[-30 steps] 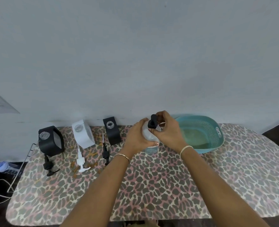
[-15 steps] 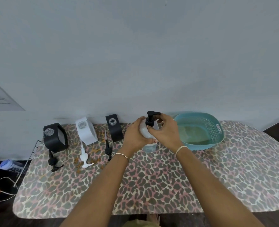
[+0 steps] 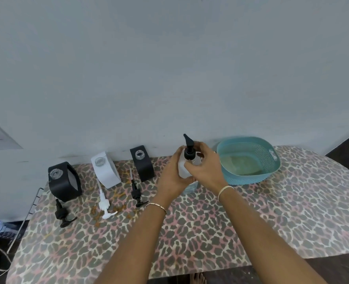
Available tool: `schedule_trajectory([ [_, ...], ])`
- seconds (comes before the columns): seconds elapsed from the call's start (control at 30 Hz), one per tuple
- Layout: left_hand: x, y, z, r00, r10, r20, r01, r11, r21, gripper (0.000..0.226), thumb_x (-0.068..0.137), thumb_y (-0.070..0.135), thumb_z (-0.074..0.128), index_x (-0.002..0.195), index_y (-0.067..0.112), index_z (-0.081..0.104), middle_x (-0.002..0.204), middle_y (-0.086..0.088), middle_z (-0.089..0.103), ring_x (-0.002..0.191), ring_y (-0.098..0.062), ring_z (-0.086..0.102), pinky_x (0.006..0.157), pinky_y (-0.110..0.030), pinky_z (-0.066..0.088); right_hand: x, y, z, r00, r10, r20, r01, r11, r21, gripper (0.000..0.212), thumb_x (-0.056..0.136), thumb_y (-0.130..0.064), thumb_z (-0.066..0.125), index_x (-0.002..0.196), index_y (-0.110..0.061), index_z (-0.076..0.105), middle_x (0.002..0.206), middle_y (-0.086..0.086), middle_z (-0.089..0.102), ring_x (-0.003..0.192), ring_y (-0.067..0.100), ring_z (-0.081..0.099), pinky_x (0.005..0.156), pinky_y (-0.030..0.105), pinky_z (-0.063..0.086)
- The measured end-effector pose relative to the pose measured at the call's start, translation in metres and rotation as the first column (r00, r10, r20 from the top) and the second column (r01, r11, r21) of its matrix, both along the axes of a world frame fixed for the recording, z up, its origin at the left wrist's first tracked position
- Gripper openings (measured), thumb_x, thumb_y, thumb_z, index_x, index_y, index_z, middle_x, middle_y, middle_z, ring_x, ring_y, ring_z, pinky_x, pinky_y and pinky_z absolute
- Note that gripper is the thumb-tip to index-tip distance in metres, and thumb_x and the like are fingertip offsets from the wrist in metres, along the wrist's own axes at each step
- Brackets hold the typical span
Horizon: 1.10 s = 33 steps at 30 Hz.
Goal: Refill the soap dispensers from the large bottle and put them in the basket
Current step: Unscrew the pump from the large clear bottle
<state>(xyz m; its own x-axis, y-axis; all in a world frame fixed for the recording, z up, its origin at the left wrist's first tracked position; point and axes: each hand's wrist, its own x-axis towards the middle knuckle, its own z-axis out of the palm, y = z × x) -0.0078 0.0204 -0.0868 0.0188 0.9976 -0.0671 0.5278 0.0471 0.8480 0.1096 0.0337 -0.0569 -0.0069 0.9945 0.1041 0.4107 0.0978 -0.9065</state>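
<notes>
- Large bottle [image 3: 182, 169] — upright near the counter's [image 3: 190, 232] far edge, just left of the basket [image 3: 251, 178].
- Left grip [image 3: 172, 177] wraps its body; right grip [image 3: 207, 170] curls round its black pump [image 3: 189, 149].
- Uncapped along the far edge toward the left corner: black dispenser [image 3: 64, 182], white dispenser [image 3: 107, 173], second black dispenser [image 3: 142, 165].

In the middle of the frame a translucent large bottle [image 3: 182, 171] is held upright over the leopard-patterned counter [image 3: 210, 232]. Its body is wrapped by the left grip [image 3: 172, 177], and its neck, just under the black top pump [image 3: 189, 149], is clasped by the right grip [image 3: 205, 171]. A teal basket [image 3: 272, 165] is seen just to the right. At the left, a wide black dispenser [image 3: 64, 182], a white dispenser [image 3: 106, 171] and a narrow black dispenser [image 3: 141, 162] are lined up open along the wall. In front of them are laid a loose left pump [image 3: 62, 215], a loose white pump [image 3: 105, 203] and a loose middle pump [image 3: 136, 193].
</notes>
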Motion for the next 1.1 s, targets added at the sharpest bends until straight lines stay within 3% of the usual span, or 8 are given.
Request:
schedule_trajectory([
  [0.13, 0.002, -0.002, -0.012, 1.0, 0.016, -0.01, -0.016, 0.999, 0.043, 0.107, 0.069, 0.034, 0.083, 0.148, 0.046, 0.011, 0.144, 0.02, 0.043, 0.125, -0.007, 0.051, 0.091, -0.033, 0.053, -0.01, 0.001, -0.016, 0.983, -0.162, -0.092, 0.169, 0.983, 0.076, 0.046, 0.068, -0.03, 0.083, 0.101, -0.027, 0.051, 0.096, -0.022, 0.058, 0.097, -0.005, 0.055, 0.087, 0.015, 0.045],
  [0.27, 0.003, -0.001, -0.021, 0.998, 0.027, -0.054, -0.019, 0.99, 0.141, 0.107, 0.065, 0.041, 0.079, 0.147, 0.047, 0.011, 0.141, 0.024, 0.043, 0.116, -0.005, 0.055, 0.08, -0.034, 0.056, -0.02, 0.006, -0.038, 0.953, -0.254, -0.168, 0.285, 0.938, 0.199, 0.037, 0.07, -0.031, 0.082, 0.097, -0.028, 0.055, 0.095, -0.017, 0.061, 0.095, 0.0, 0.058, 0.088, 0.023, 0.049],
  [0.4, 0.005, 0.0, -0.033, 0.988, 0.092, -0.125, -0.057, 0.965, 0.256, 0.101, 0.07, 0.034, 0.073, 0.146, 0.047, 0.009, 0.124, 0.01, 0.059, 0.098, -0.013, 0.063, 0.067, -0.031, 0.053, -0.024, 0.007, -0.054, 0.932, -0.247, -0.265, 0.337, 0.861, 0.382, 0.033, 0.072, -0.025, 0.079, 0.098, -0.027, 0.058, 0.098, -0.011, 0.061, 0.095, 0.006, 0.061, 0.085, 0.027, 0.051],
  [0.5, 0.005, -0.003, -0.035, 0.99, 0.097, -0.104, -0.065, 0.96, 0.272, 0.098, 0.066, 0.036, 0.067, 0.145, 0.049, 0.009, 0.111, -0.001, 0.063, 0.086, -0.021, 0.065, 0.057, -0.031, 0.045, -0.024, 0.008, -0.061, 0.905, -0.22, -0.363, 0.371, 0.828, 0.422, 0.04, 0.07, -0.02, 0.082, 0.097, -0.03, 0.054, 0.102, -0.003, 0.06, 0.095, 0.007, 0.062, 0.086, 0.027, 0.052],
  [0.67, 0.007, -0.007, -0.038, 0.989, 0.113, -0.096, -0.083, 0.959, 0.269, 0.099, 0.064, 0.038, 0.067, 0.143, 0.051, 0.008, 0.101, -0.004, 0.065, 0.076, -0.021, 0.065, 0.056, -0.031, 0.046, -0.02, 0.006, -0.062, 0.93, -0.154, -0.334, 0.313, 0.808, 0.499, 0.028, 0.071, -0.022, 0.075, 0.094, -0.029, 0.061, 0.105, -0.008, 0.054, 0.096, 0.004, 0.061, 0.087, 0.022, 0.05],
  [0.8, 0.009, -0.007, -0.034, 0.984, 0.139, -0.112, -0.103, 0.955, 0.277, 0.096, 0.068, 0.04, 0.071, 0.144, 0.045, 0.013, 0.106, 0.0, 0.065, 0.089, -0.021, 0.065, 0.063, -0.032, 0.049, -0.02, 0.003, -0.055, 0.959, -0.133, -0.251, 0.243, 0.843, 0.48, 0.03, 0.073, -0.032, 0.077, 0.09, -0.044, 0.056, 0.108, -0.017, 0.049, 0.095, -0.001, 0.058, 0.085, 0.019, 0.048],
  [0.97, 0.011, -0.008, -0.027, 0.987, 0.112, -0.116, -0.077, 0.961, 0.266, 0.101, 0.071, 0.042, 0.076, 0.149, 0.032, 0.014, 0.104, 0.006, 0.06, 0.1, -0.021, 0.063, 0.068, -0.032, 0.047, -0.016, 0.006, -0.045, 0.965, -0.201, -0.17, 0.251, 0.895, 0.369, 0.042, 0.069, -0.04, 0.083, 0.097, -0.026, 0.056, 0.109, -0.009, 0.052, 0.087, -0.005, 0.057, 0.075, 0.016, 0.046],
  [1.1, 0.011, -0.01, -0.024, 0.985, 0.108, -0.134, -0.068, 0.96, 0.271, 0.097, 0.07, 0.046, 0.077, 0.145, 0.035, 0.017, 0.094, 0.008, 0.058, 0.095, -0.021, 0.063, 0.07, -0.033, 0.05, -0.009, 0.01, -0.049, 0.978, -0.092, -0.188, 0.148, 0.94, 0.308, 0.032, 0.073, -0.044, 0.078, 0.093, -0.035, 0.055, 0.116, -0.002, 0.058, 0.099, 0.006, 0.064, 0.089, 0.033, 0.053],
])
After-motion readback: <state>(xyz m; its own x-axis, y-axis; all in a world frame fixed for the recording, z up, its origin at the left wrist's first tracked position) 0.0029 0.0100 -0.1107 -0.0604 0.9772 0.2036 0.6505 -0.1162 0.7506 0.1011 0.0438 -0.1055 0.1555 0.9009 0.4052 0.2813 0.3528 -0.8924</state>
